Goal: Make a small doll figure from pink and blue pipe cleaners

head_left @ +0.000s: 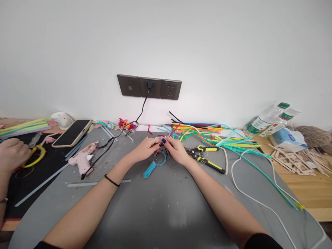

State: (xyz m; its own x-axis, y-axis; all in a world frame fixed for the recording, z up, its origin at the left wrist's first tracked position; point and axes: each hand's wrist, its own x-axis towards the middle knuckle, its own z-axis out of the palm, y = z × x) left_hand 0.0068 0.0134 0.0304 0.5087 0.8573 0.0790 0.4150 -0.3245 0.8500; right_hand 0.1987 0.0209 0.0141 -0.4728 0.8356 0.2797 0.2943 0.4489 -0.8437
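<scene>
My left hand (146, 148) and my right hand (177, 149) meet over the grey mat, fingertips pinched together. A magenta pipe cleaner (176, 128) sticks up from between them, slanting to the right; its lower end is hidden by my fingers. Just below the hands lies a blue pipe-cleaner piece (149, 170), a folded bundle with a curved loop. Whether it is joined to the magenta one I cannot tell. Wire strippers (207, 160) with yellow and black handles rest right of my right hand.
A pink glue gun (84, 160), glue sticks (85, 184) and a phone (72, 133) lie left. Another person's hand (12, 155) is by yellow-handled scissors (36, 157). Pipe cleaners (238, 143), a white cable (255, 201), bottles (264, 121) and wooden pieces (293, 160) are right.
</scene>
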